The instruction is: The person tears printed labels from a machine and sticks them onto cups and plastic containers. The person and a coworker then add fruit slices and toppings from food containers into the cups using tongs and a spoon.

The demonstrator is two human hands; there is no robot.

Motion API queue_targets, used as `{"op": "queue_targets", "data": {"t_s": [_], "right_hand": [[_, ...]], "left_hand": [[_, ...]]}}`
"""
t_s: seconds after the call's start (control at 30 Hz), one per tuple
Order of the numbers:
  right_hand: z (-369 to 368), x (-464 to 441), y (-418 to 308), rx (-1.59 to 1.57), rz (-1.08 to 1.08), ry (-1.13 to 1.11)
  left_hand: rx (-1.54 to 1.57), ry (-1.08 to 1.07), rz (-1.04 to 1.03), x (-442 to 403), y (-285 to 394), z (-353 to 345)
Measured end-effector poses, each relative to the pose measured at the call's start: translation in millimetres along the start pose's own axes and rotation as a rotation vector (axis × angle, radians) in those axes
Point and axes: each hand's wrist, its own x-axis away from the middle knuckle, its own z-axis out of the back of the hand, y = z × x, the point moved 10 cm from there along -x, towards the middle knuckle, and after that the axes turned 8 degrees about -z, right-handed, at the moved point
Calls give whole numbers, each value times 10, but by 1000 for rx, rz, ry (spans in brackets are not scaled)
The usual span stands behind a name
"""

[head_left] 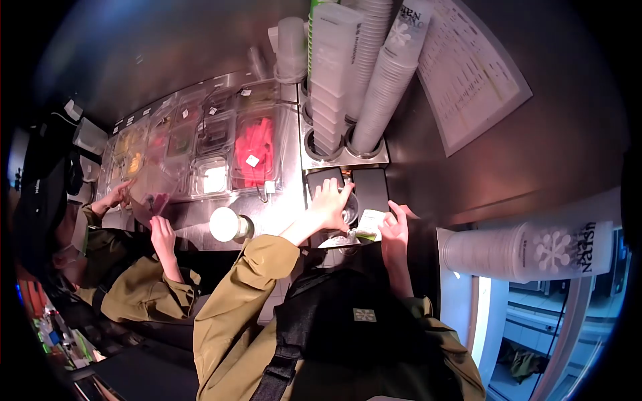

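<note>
Your right hand (394,231) pinches a white, green-edged packet (371,222); your left hand (329,206), apart, spreads over a round container (350,212), grip unclear.

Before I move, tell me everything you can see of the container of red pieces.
The container looks like clear, glossy plastic, roughly rectangular, and is well filled with bright pinkish-red pieces, some strip-like. A small white tag shows over them, its print unreadable. It sits in the group of clear containers, at the end nearest the cup stacks. No hand touches it. Whether a lid covers it, I cannot tell.
</note>
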Motion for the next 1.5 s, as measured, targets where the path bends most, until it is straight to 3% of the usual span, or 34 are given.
{"op": "queue_targets", "data": {"t_s": [0.17, 0.4, 1.1, 1.5], "right_hand": [[54, 54, 26, -46, 10, -1], [246, 99, 239, -22, 12, 21], [351, 183, 388, -8, 12, 8], [267, 221, 351, 42, 67, -51]], "left_hand": [[-56, 2, -55, -82, -7, -29], [48, 169, -29, -60, -103, -41], [14, 128, 14, -159, 11, 46], [3, 64, 25, -88, 236, 515]]}}
